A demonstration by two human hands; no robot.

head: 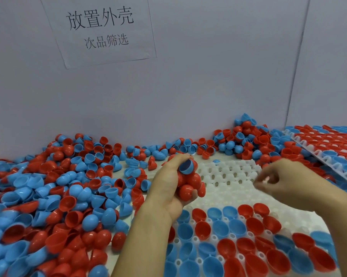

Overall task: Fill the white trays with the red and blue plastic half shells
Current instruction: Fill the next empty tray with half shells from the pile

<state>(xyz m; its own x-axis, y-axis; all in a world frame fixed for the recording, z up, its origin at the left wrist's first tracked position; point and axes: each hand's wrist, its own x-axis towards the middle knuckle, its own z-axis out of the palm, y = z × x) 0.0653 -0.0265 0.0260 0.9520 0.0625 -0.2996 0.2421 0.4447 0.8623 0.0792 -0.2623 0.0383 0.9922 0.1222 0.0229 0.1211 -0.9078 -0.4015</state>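
My left hand (168, 182) grips a bunch of half shells (189, 181) above the white tray (228, 172), mostly red ones with one blue on top. My right hand (278, 180) hovers over the tray's right part, blurred, fingers curled, apparently holding nothing. The tray's near rows hold red and blue half shells (238, 236), open side up; its far rows show bare sockets. A big loose heap of red and blue half shells (58, 192) covers the table to the left.
A second white tray (328, 148), filled with shells, leans at the far right. More loose shells (244, 140) pile against the grey back wall, which carries a paper sign (100, 29).
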